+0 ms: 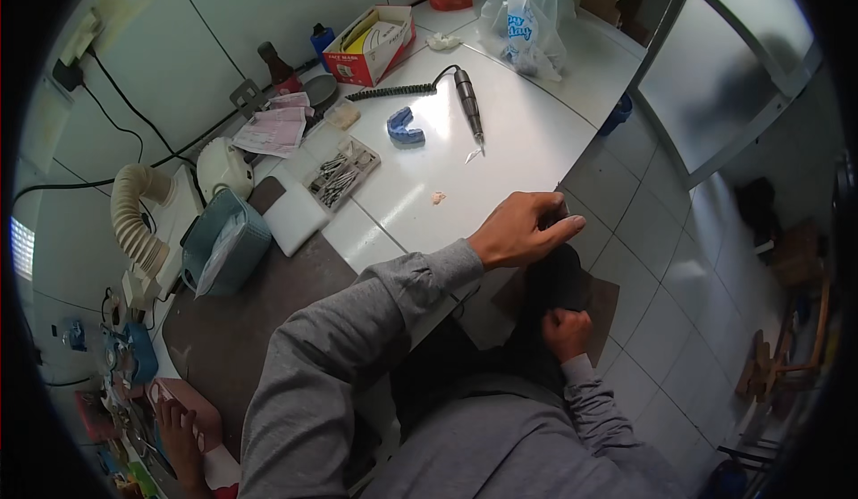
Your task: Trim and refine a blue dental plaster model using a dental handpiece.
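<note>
My left hand (527,229) is at the table's front right edge, fingers curled round something dark that I cannot make out. My right hand (566,331) rests closed on my dark-trousered right leg, its contents hidden. On the white table (402,231), a small pinkish scrap (438,198) lies left of my left hand. Farther back are a blue horseshoe-shaped dental mould (404,131) and a black handpiece (467,106) with a coiled cord, a small pale item (474,156) by its tip.
A bit case (340,173), white block (286,213), teal basket (223,240) and hose unit (138,213) line the left. Behind are a red-white box (371,48) and plastic bag (527,25). A co-worker's hand (177,423) is lower left. A frosted door (715,70) stands right.
</note>
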`<state>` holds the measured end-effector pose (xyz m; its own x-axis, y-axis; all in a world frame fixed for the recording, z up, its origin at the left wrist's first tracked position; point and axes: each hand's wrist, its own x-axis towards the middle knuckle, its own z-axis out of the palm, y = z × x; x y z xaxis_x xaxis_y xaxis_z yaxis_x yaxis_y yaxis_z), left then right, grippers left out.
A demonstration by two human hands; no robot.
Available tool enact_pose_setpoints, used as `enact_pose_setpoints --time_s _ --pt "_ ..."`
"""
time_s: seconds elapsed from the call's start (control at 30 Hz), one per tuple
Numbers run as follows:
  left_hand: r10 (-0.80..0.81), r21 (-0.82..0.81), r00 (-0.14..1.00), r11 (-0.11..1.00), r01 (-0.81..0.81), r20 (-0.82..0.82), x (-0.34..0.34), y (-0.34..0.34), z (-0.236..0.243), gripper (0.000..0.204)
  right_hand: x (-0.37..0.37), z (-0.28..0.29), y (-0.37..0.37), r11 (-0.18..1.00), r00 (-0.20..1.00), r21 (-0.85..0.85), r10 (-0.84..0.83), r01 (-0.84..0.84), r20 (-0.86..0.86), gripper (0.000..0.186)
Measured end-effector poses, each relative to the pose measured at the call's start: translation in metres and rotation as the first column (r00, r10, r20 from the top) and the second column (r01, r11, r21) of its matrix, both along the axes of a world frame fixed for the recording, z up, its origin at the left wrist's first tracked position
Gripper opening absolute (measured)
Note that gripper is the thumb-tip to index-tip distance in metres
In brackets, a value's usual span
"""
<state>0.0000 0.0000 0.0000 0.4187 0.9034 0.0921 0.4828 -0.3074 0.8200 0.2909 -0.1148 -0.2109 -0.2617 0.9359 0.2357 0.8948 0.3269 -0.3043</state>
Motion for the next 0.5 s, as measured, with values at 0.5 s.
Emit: enact_pose_setpoints --time_s 0.5 --pt "0.491 0.362 0.871 0.809 -0.463 0.016 -0.206 -0.012 0.125 0.019 -0.143 0.246 0.159 0.946 0.709 0.120 0.306 -0.300 -0.635 0.009"
